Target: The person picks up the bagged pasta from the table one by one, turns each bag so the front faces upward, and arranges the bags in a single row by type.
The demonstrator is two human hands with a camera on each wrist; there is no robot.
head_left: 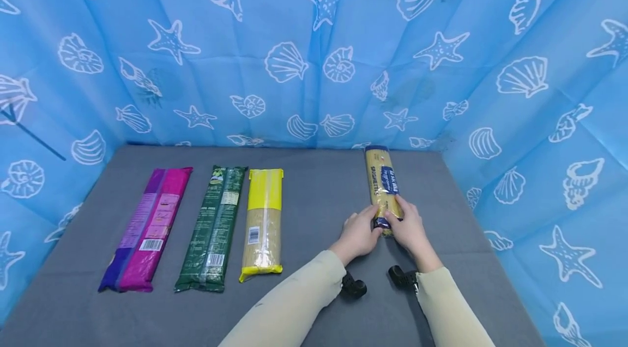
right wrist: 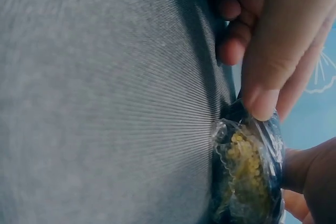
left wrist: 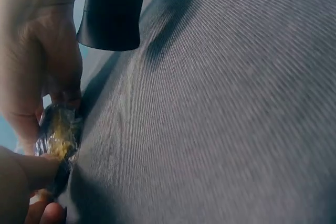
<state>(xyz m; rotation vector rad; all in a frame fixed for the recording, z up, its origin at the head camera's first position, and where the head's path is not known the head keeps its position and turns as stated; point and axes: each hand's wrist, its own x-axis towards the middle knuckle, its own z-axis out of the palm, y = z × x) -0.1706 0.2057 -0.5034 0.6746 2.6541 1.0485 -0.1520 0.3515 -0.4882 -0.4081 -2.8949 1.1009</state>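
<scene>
A clear-fronted spaghetti pack [head_left: 380,183] with dark blue ends lies lengthwise at the right of the table. Both hands hold its near end. My left hand [head_left: 359,231] grips the left edge, and my right hand [head_left: 408,224] grips the right edge with its thumb on top. In the right wrist view, the crimped plastic at the end of the spaghetti pack [right wrist: 244,166] shows the yellow strand tips inside. The left wrist view shows the same spaghetti pack [left wrist: 62,137] low between fingers of both hands.
Left of the hands, three more packs lie in a row: a pink and purple pack [head_left: 152,227], a green spaghetti pack [head_left: 212,227] and a yellow-ended pasta pack [head_left: 264,221]. A grey cloth [head_left: 319,189] covers the table. Blue shell-print curtains [head_left: 304,91] stand behind and at both sides.
</scene>
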